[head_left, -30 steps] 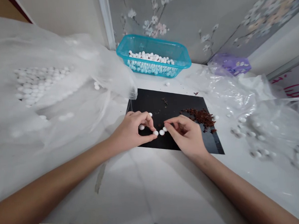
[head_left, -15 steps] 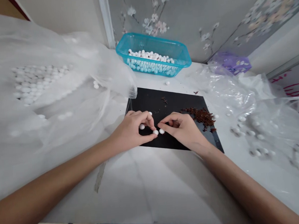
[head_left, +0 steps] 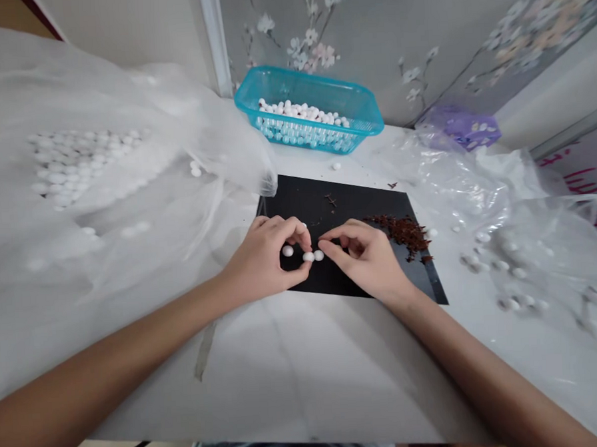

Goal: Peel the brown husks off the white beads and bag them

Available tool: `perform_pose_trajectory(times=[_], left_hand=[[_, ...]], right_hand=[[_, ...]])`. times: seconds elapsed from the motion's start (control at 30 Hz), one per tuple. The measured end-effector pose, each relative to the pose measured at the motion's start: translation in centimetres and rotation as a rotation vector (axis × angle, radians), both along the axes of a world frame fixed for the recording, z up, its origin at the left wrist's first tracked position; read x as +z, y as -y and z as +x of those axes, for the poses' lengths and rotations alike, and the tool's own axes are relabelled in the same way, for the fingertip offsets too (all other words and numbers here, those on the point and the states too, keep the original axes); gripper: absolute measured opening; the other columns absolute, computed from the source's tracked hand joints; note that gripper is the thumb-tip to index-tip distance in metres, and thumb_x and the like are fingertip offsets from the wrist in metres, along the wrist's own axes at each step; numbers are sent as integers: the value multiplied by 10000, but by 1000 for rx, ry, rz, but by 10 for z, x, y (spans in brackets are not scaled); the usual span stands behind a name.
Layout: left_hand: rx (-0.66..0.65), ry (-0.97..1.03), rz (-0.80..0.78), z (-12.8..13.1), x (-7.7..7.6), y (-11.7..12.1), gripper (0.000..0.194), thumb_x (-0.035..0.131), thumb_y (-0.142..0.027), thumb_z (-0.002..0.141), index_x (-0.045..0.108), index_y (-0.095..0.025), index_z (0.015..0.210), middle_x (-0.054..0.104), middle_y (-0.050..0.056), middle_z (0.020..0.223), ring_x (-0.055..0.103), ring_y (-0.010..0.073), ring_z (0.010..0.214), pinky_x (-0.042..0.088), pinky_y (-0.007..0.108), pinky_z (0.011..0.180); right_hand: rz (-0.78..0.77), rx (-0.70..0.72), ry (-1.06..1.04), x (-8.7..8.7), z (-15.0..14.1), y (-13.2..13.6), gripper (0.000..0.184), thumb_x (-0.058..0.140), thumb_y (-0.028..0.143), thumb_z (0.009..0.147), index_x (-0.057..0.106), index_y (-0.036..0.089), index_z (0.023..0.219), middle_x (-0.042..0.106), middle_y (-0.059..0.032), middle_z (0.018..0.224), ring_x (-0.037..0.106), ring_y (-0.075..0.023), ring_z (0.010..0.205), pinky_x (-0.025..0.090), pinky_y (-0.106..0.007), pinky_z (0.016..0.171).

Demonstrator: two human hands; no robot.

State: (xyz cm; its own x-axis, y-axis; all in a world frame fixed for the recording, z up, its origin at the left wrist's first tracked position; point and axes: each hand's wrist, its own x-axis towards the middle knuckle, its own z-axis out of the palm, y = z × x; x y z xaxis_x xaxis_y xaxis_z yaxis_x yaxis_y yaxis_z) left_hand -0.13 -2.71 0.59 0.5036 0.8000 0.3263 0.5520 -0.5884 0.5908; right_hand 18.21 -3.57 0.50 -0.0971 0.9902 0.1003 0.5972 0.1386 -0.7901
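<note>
Over the black mat (head_left: 357, 200), my left hand (head_left: 275, 255) has its thumb and index finger on either side of a small white ball (head_left: 308, 257). Touching or nearly touching it on the right is a second white ball (head_left: 319, 255). Just above that one, my right hand (head_left: 363, 253) is closed in a pinch of thumb and index finger. Whatever is at its fingertips is too small to make out. Another white ball (head_left: 287, 251) lies beneath my left fingers. A heap of small reddish-brown pieces (head_left: 404, 234) lies right of my right hand.
Behind the mat stands a blue plastic basket (head_left: 306, 83) holding many white balls. A large translucent bag (head_left: 173, 116) with white balls covers the left side. Clear plastic bags (head_left: 466, 181), a purple packet (head_left: 461, 128) and scattered balls (head_left: 517, 302) lie on the right.
The two white balls between my hands have shifted slightly up and left, away from me. My left thumb and index finger are a little farther apart. My right hand stays pinched.
</note>
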Motion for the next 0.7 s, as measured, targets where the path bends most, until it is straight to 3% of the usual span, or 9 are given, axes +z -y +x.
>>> perform_pose_trajectory(times=[0.17,0.33,0.5,0.7], left_hand=[[69,52,-22,0,1,0,149,572,-171,694,481,-209,806,607,-30,749,552,146,738,377,346,793],[126,221,-75,0,0,2,158,566,-138,705,478,-204,819,587,-13,785,569,132,743,443,304,739],[120,351,-107,-1,-2,4,189,569,-116,713,464,-200,845,569,-6,822,587,122,772,483,278,743],[127,381,-122,1,-3,3,190,580,-127,715,466,-199,848,581,-2,822,595,121,767,509,279,749]], right_hand=[[21,26,28,-5,-4,4,128,604,285,729,706,206,731,460,11,659,355,-75,496,293,-239,463],[-49,12,-78,-3,0,-2,217,517,272,801,702,183,732,507,-5,664,436,-100,579,346,-247,539],[-125,170,-42,-4,10,-10,197,590,249,748,708,197,897,388,43,634,311,-65,486,291,-234,470],[41,165,88,-8,3,-2,154,595,243,777,708,213,877,475,8,698,383,-72,513,322,-235,484]])
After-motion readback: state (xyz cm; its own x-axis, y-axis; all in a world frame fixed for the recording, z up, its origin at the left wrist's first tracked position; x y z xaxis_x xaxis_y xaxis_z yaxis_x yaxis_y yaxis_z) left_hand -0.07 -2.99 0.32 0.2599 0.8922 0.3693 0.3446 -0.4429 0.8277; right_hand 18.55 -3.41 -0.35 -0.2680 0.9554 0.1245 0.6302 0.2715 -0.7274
